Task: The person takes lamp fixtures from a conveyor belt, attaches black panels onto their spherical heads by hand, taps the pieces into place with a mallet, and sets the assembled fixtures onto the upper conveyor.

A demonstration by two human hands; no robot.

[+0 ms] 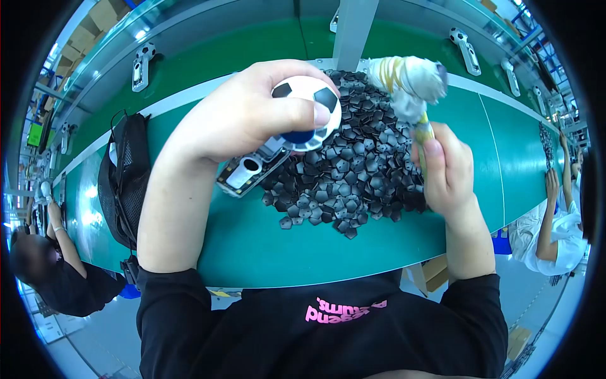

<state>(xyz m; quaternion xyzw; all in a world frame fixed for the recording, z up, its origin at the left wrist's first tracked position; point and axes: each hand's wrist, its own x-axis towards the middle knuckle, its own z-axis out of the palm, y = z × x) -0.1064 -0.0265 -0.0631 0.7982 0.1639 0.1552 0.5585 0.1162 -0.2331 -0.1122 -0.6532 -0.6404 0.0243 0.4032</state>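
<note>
My left hand [259,114] is closed around a white ball with black pentagon patches [327,98], its thumb across the front. Joined to the ball, a white and dark device body [245,174] with a round white part slants down to the left below the palm. My right hand [445,167] grips the stick of a mallet [413,79], whose head is wrapped in white cloth and yellow bands and points up and left. Between and below both hands lies a heap of small black pentagon pieces [353,177] on the green table [303,259].
A black mesh bag [126,177] with a cable lies at the left. Behind, similar ball-topped devices [142,69] [466,50] rest on a green conveyor [252,47], past a grey metal post [356,35]. Co-workers sit at the far left [63,271] and far right [552,237].
</note>
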